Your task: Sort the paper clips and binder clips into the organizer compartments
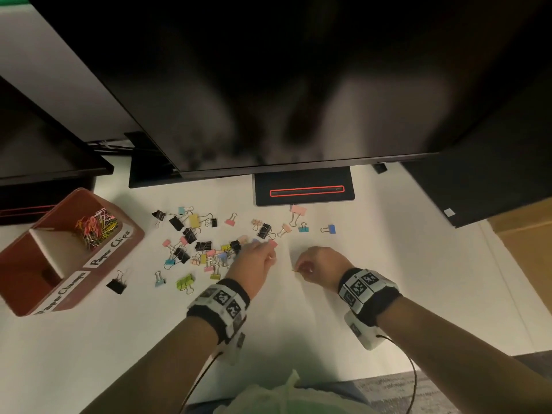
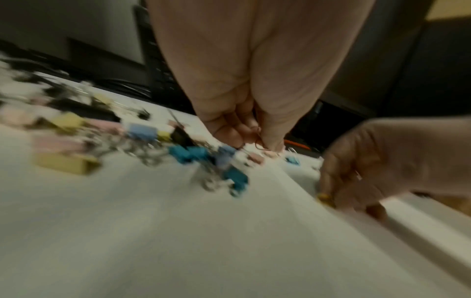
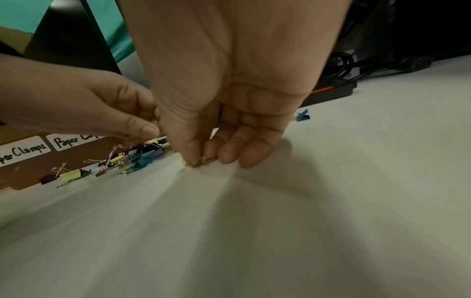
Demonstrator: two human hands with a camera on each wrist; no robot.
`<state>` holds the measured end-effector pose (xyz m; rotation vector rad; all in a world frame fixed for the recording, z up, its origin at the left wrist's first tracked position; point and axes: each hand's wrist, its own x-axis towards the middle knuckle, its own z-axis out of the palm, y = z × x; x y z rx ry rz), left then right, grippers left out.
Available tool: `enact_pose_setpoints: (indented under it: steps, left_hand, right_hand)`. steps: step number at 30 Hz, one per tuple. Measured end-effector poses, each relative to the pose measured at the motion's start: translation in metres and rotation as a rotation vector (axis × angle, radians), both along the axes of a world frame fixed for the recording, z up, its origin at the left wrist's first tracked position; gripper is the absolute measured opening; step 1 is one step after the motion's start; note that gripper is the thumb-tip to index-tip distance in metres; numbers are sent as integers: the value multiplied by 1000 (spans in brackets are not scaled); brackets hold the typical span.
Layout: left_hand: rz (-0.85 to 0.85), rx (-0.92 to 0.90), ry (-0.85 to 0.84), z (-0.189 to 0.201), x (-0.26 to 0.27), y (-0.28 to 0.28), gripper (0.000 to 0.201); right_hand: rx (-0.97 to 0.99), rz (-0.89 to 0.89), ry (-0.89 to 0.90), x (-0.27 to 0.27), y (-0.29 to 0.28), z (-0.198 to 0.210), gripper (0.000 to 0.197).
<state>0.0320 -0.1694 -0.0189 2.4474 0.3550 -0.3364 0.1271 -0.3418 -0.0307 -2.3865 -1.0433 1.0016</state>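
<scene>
A brown organizer [image 1: 24,273] stands at the left, labelled "Paper Clips" and "Paper Clamps". Coloured paper clips [image 1: 95,228] lie in its far compartment. Several binder clips [image 1: 191,234] in black, pink, yellow and blue are scattered over the white desk. At the right edge of that scatter my left hand [image 1: 270,256] pinches a thin pink paper clip [image 2: 257,139] between thumb and fingers. My right hand [image 1: 298,268] is close beside it, fingertips down on the desk, pinching a yellow paper clip [image 3: 195,162].
A large dark monitor [image 1: 268,85] overhangs the back of the desk, with its stand base [image 1: 303,189] behind the clips. A second screen [image 1: 44,144] sits at the back left. A cardboard box [image 1: 522,234] stands beyond the desk's right edge.
</scene>
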Motion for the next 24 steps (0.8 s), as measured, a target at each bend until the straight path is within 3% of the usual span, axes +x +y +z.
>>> enact_pose_setpoints:
  steps: [3,7,10,12,14,16,19,21,24]
  left_hand:
    - [196,-5,-102,15,-8,39,10]
    - [363,-15,-141,28,-13,81,5]
    - [315,-49,-68,24,-17,83,5]
    - [237,-73,-25,18,-19,76,6]
    - [176,-57,6,11,-20,69,18]
    - [131,16,51,5,-20,64,32]
    - [126,65,92,0,-24,65,34]
    - [168,44,74,-3,-29,69,30]
    - [219,12,12,-3,-36,74,23]
  right_hand:
    - [25,-7,-72,6,7,1,13]
    - [243,11,-311,10,35,8,9]
    - [301,149,-300,8,60,12,11]
    - [268,270,-245,5,71,13,11]
    - [171,335,-211,2,74,12,13]
    - [35,309,-221,2,67,11,15]
    - [-38,176,-301,1,49,10,15]
    - [24,151,-345,-3,42,11,13]
    - [187,290,-319,-14,47,11,5]
